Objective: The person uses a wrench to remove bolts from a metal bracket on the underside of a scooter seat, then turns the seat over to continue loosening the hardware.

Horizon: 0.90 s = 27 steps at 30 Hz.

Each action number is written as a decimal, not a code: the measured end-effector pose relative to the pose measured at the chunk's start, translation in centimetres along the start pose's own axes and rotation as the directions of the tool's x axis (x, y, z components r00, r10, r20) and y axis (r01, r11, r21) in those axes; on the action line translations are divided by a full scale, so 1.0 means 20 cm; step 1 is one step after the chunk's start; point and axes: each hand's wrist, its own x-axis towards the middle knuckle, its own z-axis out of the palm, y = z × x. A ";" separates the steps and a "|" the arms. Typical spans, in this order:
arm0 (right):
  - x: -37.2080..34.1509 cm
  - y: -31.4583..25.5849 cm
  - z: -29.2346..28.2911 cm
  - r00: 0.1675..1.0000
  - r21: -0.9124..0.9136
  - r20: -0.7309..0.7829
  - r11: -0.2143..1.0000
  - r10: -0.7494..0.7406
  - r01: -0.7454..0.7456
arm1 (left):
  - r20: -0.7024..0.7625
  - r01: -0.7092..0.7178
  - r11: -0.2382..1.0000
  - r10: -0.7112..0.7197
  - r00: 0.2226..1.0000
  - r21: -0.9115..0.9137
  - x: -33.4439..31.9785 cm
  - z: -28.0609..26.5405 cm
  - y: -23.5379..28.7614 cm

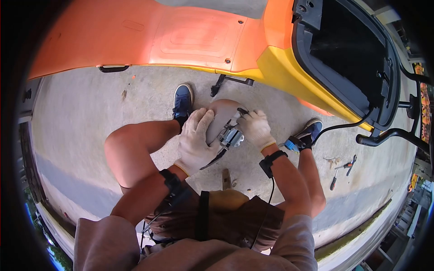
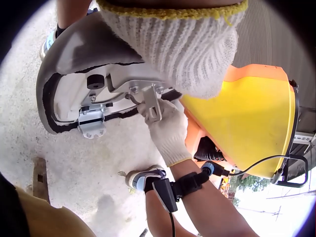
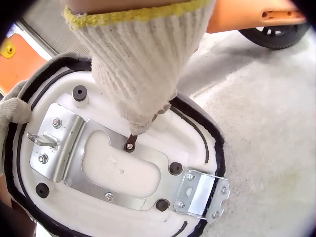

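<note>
the seat [image 1: 219, 118] stands tilted between the person's knees, metal-plated underside toward the right hand [image 1: 254, 128]. the left hand [image 1: 195, 140] lies spread on the cushion with its thumb hooked round the rim, gripping it; the right hand pinches what looks like a small spanner [image 3: 132, 140], mostly hidden by the glove, its end round a nut [image 3: 130, 146] on the metal plate [image 3: 74, 168]. the spanner could slip and round the nut if it sits at an angle, or knuckles could scrape the white shell [image 3: 153, 133]. a hard turn may twist the seat out of the left hand's grip, since little seems to back it, and a loose nut could roll off across the concrete floor [image 1: 77, 131]. no brand, label or writing is readable; an oblong mark on the orange panel [image 1: 194, 36] is too faint to make out.
</note>
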 end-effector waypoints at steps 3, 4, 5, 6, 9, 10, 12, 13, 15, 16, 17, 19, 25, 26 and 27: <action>0.00 0.02 -0.02 0.974 0.060 -0.045 0.974 0.222 -0.219 | -0.018 -0.016 0.998 0.015 1.000 -0.054 -0.01 0.01 0.01; 0.01 0.02 -0.01 0.975 0.087 -0.067 0.974 0.214 -0.208 | -0.014 -0.010 0.999 0.009 1.000 -0.048 -0.01 0.01 0.01; 0.00 0.02 0.00 0.974 0.113 -0.089 0.973 0.210 -0.199 | -0.012 0.009 0.999 -0.010 1.000 -0.047 -0.01 0.00 0.01; -0.01 0.02 0.01 0.974 0.115 -0.088 0.973 0.211 -0.200 | -0.015 0.027 0.998 -0.028 0.999 -0.049 -0.01 0.00 0.01; -0.01 0.01 0.02 0.965 0.155 -0.032 0.955 0.259 -0.251 | 0.001 0.050 0.997 -0.050 0.999 -0.057 -0.01 0.00 -0.02; -0.02 -0.03 0.00 0.923 0.135 -0.033 0.917 0.382 -0.375 | -0.001 0.049 0.998 -0.049 0.999 -0.049 -0.01 -0.01 -0.02; 0.01 -0.03 -0.01 0.866 0.125 -0.040 0.862 0.498 -0.490 | -0.012 -0.004 0.999 0.003 1.000 -0.048 -0.01 -0.01 -0.02; 0.01 -0.02 -0.01 0.865 0.143 0.007 0.856 0.502 -0.497 | -0.012 -0.001 0.998 0.000 1.000 -0.064 -0.01 -0.01 -0.02; 0.01 0.00 -0.03 0.854 0.151 0.121 0.841 0.506 -0.519 | -0.003 -0.008 0.999 0.008 1.000 -0.042 -0.02 -0.02 0.00; 0.02 0.01 -0.04 0.849 0.151 0.120 0.835 0.515 -0.529 | -0.018 -0.017 1.000 0.016 1.000 -0.025 -0.01 -0.02 0.01; 0.03 0.02 -0.04 0.851 0.127 0.140 0.843 0.506 -0.523 | -0.014 -0.024 0.999 0.024 1.000 -0.028 0.00 -0.01 0.01; 0.04 0.04 -0.06 0.850 0.105 0.167 0.849 0.499 -0.518 | -0.028 -0.029 0.999 0.029 0.999 -0.021 -0.01 -0.01 0.01; 0.10 0.04 -0.09 0.835 0.024 0.302 0.872 0.459 -0.489 | -0.014 0.030 0.999 -0.031 0.999 -0.033 -0.02 0.00 -0.02; 0.12 0.05 -0.10 0.789 -0.044 0.387 0.864 0.478 -0.502 | -0.006 0.021 0.999 -0.022 1.000 -0.038 -0.01 0.01 -0.02; 0.13 0.05 -0.12 0.731 -0.117 0.466 0.853 0.499 -0.508 | 0.004 0.008 0.999 -0.008 1.000 -0.043 0.00 0.01 -0.02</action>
